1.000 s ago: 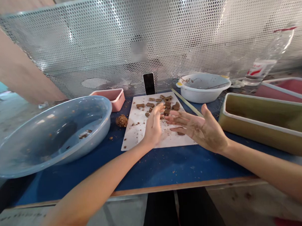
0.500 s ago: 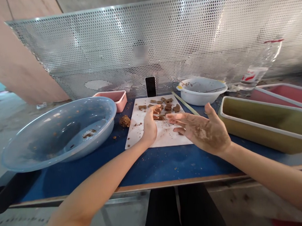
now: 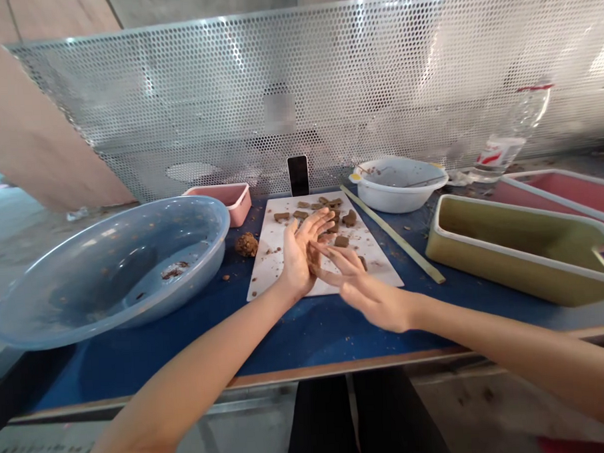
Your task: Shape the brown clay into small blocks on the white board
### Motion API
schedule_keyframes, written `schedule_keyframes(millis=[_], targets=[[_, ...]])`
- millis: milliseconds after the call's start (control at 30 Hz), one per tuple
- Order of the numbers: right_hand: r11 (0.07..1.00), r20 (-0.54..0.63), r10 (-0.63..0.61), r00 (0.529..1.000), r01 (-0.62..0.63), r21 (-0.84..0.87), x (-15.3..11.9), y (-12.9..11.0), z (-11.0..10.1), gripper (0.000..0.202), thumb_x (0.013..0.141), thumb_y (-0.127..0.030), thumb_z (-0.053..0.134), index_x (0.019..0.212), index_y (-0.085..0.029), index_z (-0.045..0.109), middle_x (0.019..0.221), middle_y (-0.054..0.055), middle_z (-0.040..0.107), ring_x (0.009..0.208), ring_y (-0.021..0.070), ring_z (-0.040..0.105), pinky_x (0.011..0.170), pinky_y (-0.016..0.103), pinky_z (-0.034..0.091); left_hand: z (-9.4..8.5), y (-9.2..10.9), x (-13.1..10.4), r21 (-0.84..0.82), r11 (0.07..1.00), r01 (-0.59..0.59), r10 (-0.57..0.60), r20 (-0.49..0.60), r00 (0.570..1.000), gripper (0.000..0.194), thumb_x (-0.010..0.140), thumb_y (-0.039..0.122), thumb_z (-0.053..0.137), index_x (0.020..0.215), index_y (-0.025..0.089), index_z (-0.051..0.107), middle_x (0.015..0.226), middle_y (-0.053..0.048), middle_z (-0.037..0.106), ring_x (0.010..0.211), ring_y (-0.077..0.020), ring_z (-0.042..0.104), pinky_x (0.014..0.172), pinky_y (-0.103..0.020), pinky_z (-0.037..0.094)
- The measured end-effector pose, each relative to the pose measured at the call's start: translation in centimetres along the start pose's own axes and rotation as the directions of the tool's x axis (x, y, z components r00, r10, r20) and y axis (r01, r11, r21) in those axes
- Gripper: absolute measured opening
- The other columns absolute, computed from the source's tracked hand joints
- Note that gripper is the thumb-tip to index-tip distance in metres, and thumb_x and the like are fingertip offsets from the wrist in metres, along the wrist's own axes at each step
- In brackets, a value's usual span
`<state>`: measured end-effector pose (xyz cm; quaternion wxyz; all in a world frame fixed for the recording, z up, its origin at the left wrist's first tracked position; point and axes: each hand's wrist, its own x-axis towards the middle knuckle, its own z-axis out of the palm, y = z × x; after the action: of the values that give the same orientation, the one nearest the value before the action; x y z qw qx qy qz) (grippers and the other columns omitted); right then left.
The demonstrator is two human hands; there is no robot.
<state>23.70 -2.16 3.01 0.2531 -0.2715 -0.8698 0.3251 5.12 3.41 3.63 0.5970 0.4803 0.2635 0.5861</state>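
Over the white board [image 3: 268,265], my left hand [image 3: 300,253] is held with its fingers stretched out and its palm turned to the right. My right hand [image 3: 362,284] has its fingers extended, and their tips lie against the left palm. Brown dirt marks the left palm; no object shows between the hands. Behind and beside them on the board are several brown clay-like pieces [image 3: 350,218] and loose crumbs. A rough brown lump [image 3: 246,244] sits just left of the board.
A large blue basin [image 3: 181,212] and a small pink container [image 3: 238,209] stand left. To the right are a pale stick [image 3: 403,241], a white basin [image 3: 395,199], an olive trough [image 3: 498,261], a pink trough [image 3: 555,189] and a plastic bottle [image 3: 508,141]. A phone [image 3: 298,176] stands behind the board.
My right hand has moved left and turned over, bringing its fingers onto the left palm. The left hand has turned its palm more into view. More of the stick now shows.
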Motion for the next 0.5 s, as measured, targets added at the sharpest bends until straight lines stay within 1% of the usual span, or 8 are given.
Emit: schedule_keyframes(millis=[67,100,233,333,367,400,433,500], targets=[[0.989,0.033,-0.014,0.999,0.019,-0.147,0.0,-0.3,0.7,0.077,0.114,-0.075,0.031,0.176,-0.032,0.042,0.193,0.006,-0.004,0.176,0.0436,-0.008,0.138,0.077,0.002,0.2,0.5,-0.3,-0.012,1.0,0.004,-0.004,0.028,1.0,0.066,0.114,0.055,0.02,0.138,0.022,0.073,0.161,-0.011,0.067,0.154,-0.0318,0.059,0.127,-0.053,0.049],[0.98,0.028,-0.018,0.999,0.023,-0.195,0.1,-0.4,1.0,0.076,0.115,-0.073,0.031,0.179,-0.032,0.036,0.192,0.006,-0.008,0.176,0.0438,-0.012,0.138,0.078,0.003,0.4,0.6,-0.3,-0.004,1.0,0.001,0.0,0.041,0.999,0.066,0.115,0.054,0.02,0.14,0.022,0.072,0.162,-0.011,0.066,0.156,-0.0319,0.057,0.128,-0.054,0.048],[0.956,-0.051,-0.021,0.998,0.005,-0.292,1.2,0.1,1.7,0.075,0.117,-0.068,0.029,0.183,-0.036,0.015,0.192,0.005,-0.011,0.176,0.0421,-0.016,0.139,0.076,0.003,0.8,0.7,-0.5,0.078,0.997,-0.016,0.011,0.056,0.998,0.07,0.115,0.055,0.013,0.153,0.026,0.064,0.168,-0.008,0.06,0.16,-0.0305,0.053,0.125,-0.054,0.051],[0.962,-0.119,0.041,0.992,-0.071,-0.265,2.1,0.8,1.8,0.08,0.117,-0.069,0.024,0.183,-0.035,-0.004,0.192,0.005,-0.013,0.176,0.0403,-0.018,0.139,0.077,0.002,0.5,0.4,-0.5,0.156,0.987,0.032,-0.041,0.052,0.998,0.068,0.115,0.064,0.015,0.164,0.036,0.053,0.168,-0.006,0.06,0.154,-0.0324,0.06,0.115,-0.057,0.059],[0.964,-0.123,0.066,0.99,-0.095,-0.248,2.3,0.8,1.8,0.081,0.117,-0.07,0.023,0.183,-0.034,-0.004,0.191,0.005,-0.015,0.176,0.0403,-0.019,0.139,0.077,0.0,0.3,0.3,-0.4,0.157,0.986,0.051,-0.061,0.054,0.997,0.067,0.114,0.065,0.016,0.165,0.038,0.052,0.167,-0.006,0.061,0.151,-0.0329,0.062,0.113,-0.058,0.06],[0.967,-0.116,0.086,0.99,-0.111,-0.231,2.3,0.8,1.7,0.081,0.116,-0.071,0.023,0.184,-0.034,0.0,0.191,0.004,-0.016,0.175,0.0408,-0.021,0.138,0.078,-0.001,0.0,0.2,-0.2,0.144,0.988,0.062,-0.072,0.059,0.996,0.066,0.114,0.065,0.017,0.164,0.04,0.052,0.167,-0.006,0.061,0.151,-0.033,0.062,0.112,-0.058,0.061],[0.97,-0.095,0.097,0.991,-0.116,-0.215,2.2,0.7,1.5,0.08,0.115,-0.073,0.025,0.184,-0.034,0.009,0.191,0.002,-0.016,0.175,0.0416,-0.021,0.138,0.078,-0.001,-0.4,0.3,0.0,0.133,0.989,0.058,-0.066,0.057,0.996,0.065,0.114,0.065,0.018,0.164,0.041,0.052,0.168,-0.005,0.06,0.152,-0.0328,0.061,0.113,-0.058,0.06],[0.978,-0.05,0.091,0.995,-0.098,-0.182,1.7,0.3,0.9,0.076,0.114,-0.076,0.03,0.179,-0.038,0.034,0.192,-0.002,-0.012,0.175,0.0438,-0.02,0.137,0.08,-0.001,-1.1,0.4,0.7,0.156,0.987,0.022,-0.03,0.051,0.998,0.065,0.113,0.069,0.019,0.162,0.044,0.053,0.17,-0.002,0.058,0.153,-0.0324,0.059,0.114,-0.059,0.058]])
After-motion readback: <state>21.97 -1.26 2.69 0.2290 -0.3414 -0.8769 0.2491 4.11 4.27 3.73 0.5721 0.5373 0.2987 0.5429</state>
